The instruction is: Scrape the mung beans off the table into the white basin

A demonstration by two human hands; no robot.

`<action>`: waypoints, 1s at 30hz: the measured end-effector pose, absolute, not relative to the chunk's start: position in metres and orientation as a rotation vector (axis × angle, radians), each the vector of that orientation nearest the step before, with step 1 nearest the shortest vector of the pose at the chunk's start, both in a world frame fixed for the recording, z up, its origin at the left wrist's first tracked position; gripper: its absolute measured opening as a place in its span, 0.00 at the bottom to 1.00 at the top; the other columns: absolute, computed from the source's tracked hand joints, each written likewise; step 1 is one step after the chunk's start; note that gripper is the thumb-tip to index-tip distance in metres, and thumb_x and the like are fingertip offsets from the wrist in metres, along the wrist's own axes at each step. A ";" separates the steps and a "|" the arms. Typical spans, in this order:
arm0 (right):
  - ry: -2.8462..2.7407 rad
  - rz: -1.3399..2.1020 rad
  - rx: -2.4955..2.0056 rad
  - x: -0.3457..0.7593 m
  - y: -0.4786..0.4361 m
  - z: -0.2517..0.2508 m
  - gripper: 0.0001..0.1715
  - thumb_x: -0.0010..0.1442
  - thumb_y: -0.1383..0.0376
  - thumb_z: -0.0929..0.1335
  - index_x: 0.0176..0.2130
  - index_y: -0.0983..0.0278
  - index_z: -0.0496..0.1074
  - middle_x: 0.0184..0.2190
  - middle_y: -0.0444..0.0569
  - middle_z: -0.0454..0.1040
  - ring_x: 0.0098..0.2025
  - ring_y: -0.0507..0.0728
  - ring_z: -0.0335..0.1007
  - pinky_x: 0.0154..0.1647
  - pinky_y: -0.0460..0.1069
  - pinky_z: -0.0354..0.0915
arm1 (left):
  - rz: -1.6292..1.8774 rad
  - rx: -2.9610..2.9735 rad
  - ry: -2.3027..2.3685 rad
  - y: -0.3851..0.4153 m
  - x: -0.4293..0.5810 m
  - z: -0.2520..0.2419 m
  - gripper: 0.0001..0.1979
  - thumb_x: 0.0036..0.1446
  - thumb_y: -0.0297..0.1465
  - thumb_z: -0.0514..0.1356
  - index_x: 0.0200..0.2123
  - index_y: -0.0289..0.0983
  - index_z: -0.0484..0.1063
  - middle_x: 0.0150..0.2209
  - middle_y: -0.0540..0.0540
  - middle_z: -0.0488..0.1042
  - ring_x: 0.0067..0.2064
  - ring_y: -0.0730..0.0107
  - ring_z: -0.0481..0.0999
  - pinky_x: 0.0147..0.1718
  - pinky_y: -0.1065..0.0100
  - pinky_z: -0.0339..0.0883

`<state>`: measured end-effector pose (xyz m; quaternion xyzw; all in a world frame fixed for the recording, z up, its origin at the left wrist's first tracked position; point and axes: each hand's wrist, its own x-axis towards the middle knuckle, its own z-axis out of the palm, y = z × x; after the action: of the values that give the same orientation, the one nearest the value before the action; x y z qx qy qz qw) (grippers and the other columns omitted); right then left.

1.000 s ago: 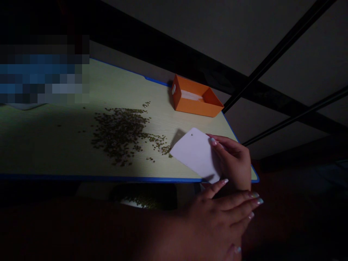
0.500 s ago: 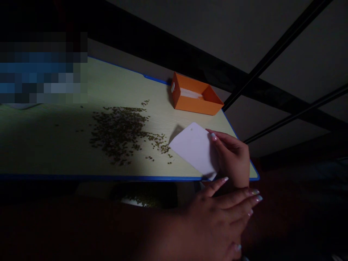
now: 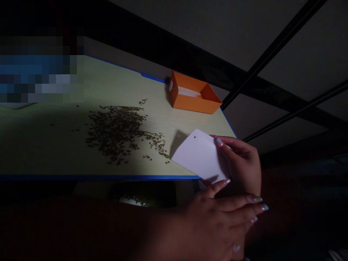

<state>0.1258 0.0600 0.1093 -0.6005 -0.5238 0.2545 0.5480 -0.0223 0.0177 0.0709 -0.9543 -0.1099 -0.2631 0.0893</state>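
My right hand (image 3: 241,163) grips a flat white scraper-like sheet (image 3: 198,152) at its right side, thumb on top. The sheet has a rounded corner with a small hole in it, and it is tilted over the table's near edge. Across my right wrist lies my left hand (image 3: 217,217), its back towards me and its fingers stretched out. Left of the sheet, small greenish bean-like grains (image 3: 116,130) are spread in a loose heap on the pale table (image 3: 116,83). A few grains reach close to the sheet's left corner.
An orange open-topped box (image 3: 195,103) with a whitish inside stands near the table's back right corner. Blue edging (image 3: 95,177) runs along the table. Below the near edge, more greenish grains (image 3: 146,201) show in the dark. Behind stand grey panels (image 3: 272,116).
My right hand and the white sheet have shifted slightly right and down. The left hand still lies across the right wrist. The whole view has drifted a little.
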 end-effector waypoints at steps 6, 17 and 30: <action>-1.250 0.587 -1.442 0.128 0.065 0.106 0.05 0.53 0.61 0.74 0.32 0.59 0.82 0.36 0.47 0.84 0.38 0.57 0.79 0.38 0.51 0.73 | -0.770 -2.857 -0.337 0.017 -0.019 0.072 0.26 0.63 0.41 0.39 0.62 0.43 0.55 0.69 0.58 0.51 0.71 0.75 0.44 0.66 0.60 0.50; -1.238 0.535 -1.423 0.127 0.067 0.104 0.04 0.53 0.61 0.74 0.32 0.57 0.82 0.36 0.44 0.84 0.38 0.55 0.79 0.39 0.50 0.72 | -0.799 -2.858 -0.323 0.015 -0.019 0.069 0.26 0.63 0.40 0.39 0.61 0.42 0.56 0.69 0.57 0.52 0.71 0.75 0.44 0.66 0.59 0.47; -1.226 0.484 -1.419 0.124 0.071 0.101 0.05 0.54 0.61 0.74 0.34 0.57 0.82 0.37 0.44 0.84 0.40 0.55 0.79 0.41 0.50 0.72 | -0.849 -2.849 -0.315 0.014 -0.018 0.065 0.26 0.63 0.40 0.41 0.60 0.41 0.58 0.69 0.54 0.53 0.71 0.73 0.45 0.67 0.59 0.44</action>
<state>0.1241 0.0709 0.1014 -0.6038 -0.5214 0.2061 0.5666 -0.0182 0.0144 0.0652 -0.9503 -0.1052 -0.2830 0.0760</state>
